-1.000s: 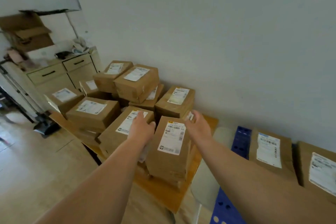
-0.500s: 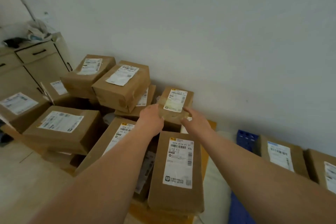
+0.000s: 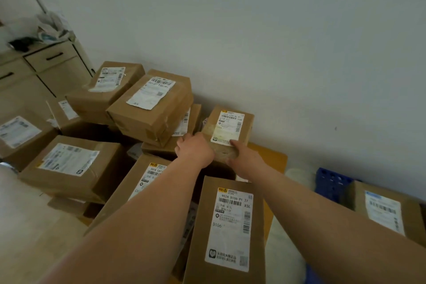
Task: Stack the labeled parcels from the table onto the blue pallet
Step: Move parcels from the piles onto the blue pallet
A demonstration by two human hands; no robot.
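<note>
Plain pale wall behind, wooden table (image 3: 275,157) piled with brown parcels. Small labeled parcel (image 3: 228,128) sits at far end of table by wall, straight ahead of both hands, long side running away from person. Left hand (image 3: 196,148) grips its near left corner. Right hand (image 3: 244,157) grips near right corner, thumb on label edge. Both equally close. Blue pallet (image 3: 332,182) lies low to right, one parcel (image 3: 387,210) already on it.
</note>
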